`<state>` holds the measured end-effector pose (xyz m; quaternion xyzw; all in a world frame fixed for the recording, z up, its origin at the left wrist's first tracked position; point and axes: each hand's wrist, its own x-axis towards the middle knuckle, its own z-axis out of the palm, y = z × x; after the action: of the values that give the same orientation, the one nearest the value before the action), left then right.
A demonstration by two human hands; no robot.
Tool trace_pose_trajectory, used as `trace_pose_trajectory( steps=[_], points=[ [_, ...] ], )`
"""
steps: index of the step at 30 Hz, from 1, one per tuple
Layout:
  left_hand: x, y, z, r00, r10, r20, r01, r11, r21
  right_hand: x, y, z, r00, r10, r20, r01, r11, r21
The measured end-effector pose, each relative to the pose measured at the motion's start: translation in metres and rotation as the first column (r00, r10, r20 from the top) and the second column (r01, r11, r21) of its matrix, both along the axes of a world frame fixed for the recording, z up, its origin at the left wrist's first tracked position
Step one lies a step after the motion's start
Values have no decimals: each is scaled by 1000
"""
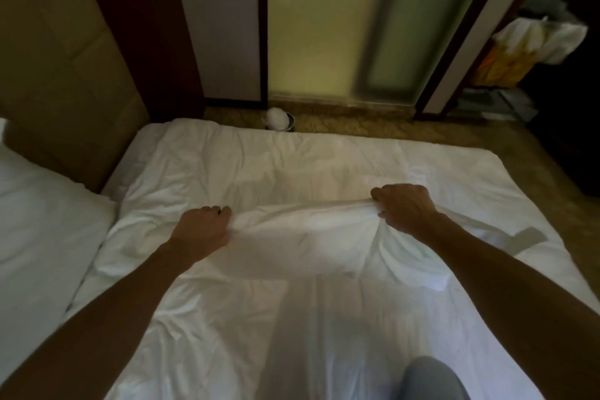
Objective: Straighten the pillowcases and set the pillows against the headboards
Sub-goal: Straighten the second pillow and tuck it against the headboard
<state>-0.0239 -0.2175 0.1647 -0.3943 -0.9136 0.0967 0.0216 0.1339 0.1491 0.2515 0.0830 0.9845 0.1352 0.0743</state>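
Observation:
A white pillow in a creased pillowcase (302,240) lies across the middle of the white bed (259,159). My left hand (203,227) is closed on the pillowcase's far left corner. My right hand (404,208) is closed on its far right corner, bunching the cloth there. A second white pillow (42,221) rests at the left, against the padded tan headboard (65,75).
A small bin with a white liner (279,120) stands on the floor beyond the bed's far edge. Frosted glass panels (324,26) line the far wall. A housekeeping cart with white and yellow bags (526,52) is at the upper right. My knee (428,380) shows at the bottom.

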Motion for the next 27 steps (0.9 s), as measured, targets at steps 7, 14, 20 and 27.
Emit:
trace_pose_trajectory(
  steps=[7, 14, 20, 27],
  points=[
    [-21, -46, 53, 987, 162, -1, -161, 979, 125, -57, -1, 43, 993, 96, 61, -86, 984, -156],
    [-16, -91, 46, 922, 387, 13, -384, 918, -94, -134, -36, -9, 955, 277, 109, -247, 941, -229],
    [-15, -90, -19, 871, 489, -41, -490, 871, -24, -190, -31, -77, 915, 383, 125, -342, 902, -264],
    [-37, -76, -30, 894, 444, 52, -446, 876, 182, -231, 7, -116, 841, 435, 322, -327, 882, -339]
  ],
)
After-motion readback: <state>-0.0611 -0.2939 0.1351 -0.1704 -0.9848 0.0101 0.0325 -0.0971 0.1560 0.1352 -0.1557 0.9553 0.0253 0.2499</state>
